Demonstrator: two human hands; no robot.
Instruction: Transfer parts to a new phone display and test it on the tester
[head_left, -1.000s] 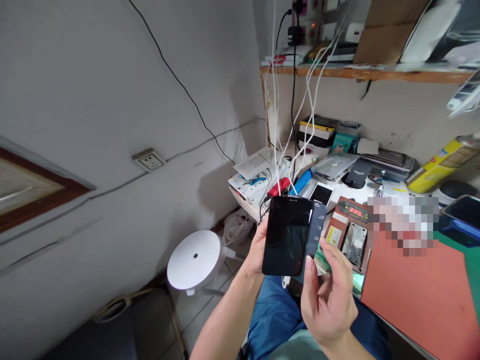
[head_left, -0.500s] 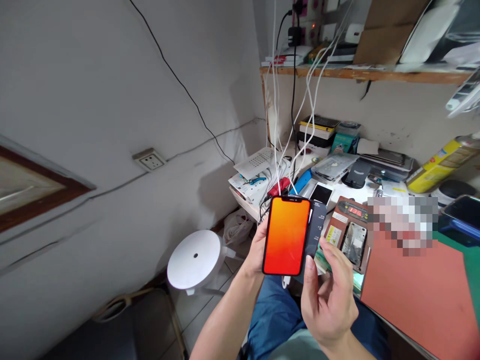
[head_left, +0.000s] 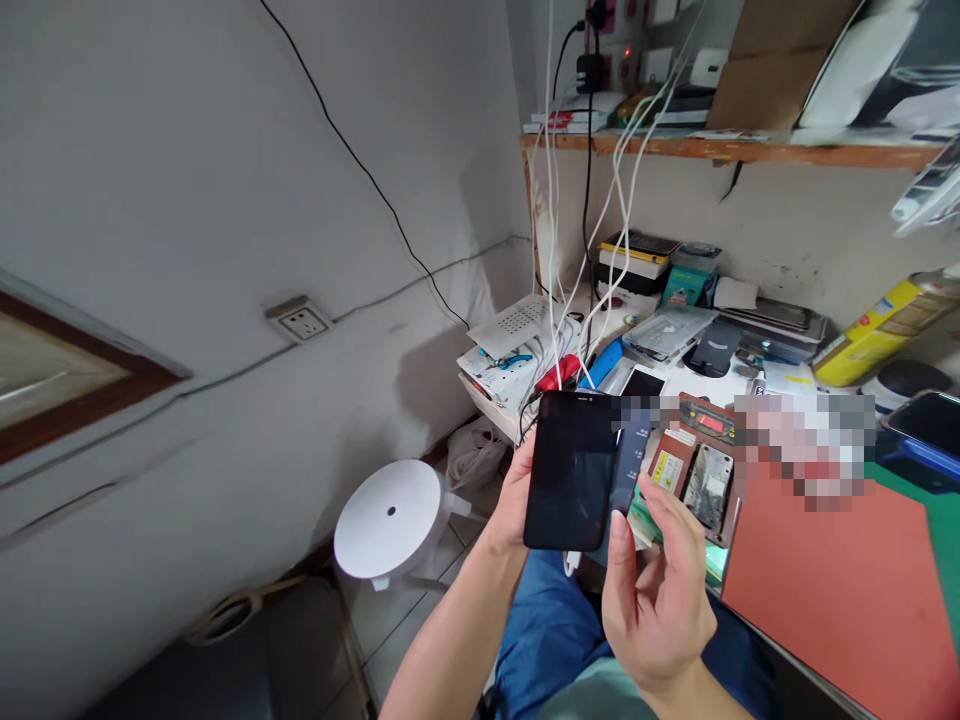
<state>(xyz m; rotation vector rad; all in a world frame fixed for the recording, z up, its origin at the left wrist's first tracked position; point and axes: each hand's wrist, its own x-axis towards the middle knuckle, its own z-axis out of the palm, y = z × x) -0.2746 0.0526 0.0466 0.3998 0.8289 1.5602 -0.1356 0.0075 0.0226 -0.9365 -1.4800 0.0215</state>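
Note:
A phone screen (head_left: 570, 480) with a notch at its top faces me, dark, above my lap. My left hand (head_left: 514, 500) is closed around its left side, with most of the fingers hidden behind it. Partly behind the screen and sticking out to its right is a flat dark panel (head_left: 630, 465) with small pale lettering. My right hand (head_left: 660, 590) has thumb and forefinger at the lower right edge of that panel, the other fingers curled. A white plug (head_left: 573, 563) hangs just below the screen.
To the right, a brown heating plate (head_left: 679, 450) with a red display carries an opened phone part (head_left: 709, 487). Beside it lies a reddish mat (head_left: 832, 570). White cables (head_left: 626, 200) hang from the shelf (head_left: 750, 148). A white stool (head_left: 390, 520) stands at left.
The phone screen has gone from a bright orange-red glow to dark. Both hands have stayed in about the same place.

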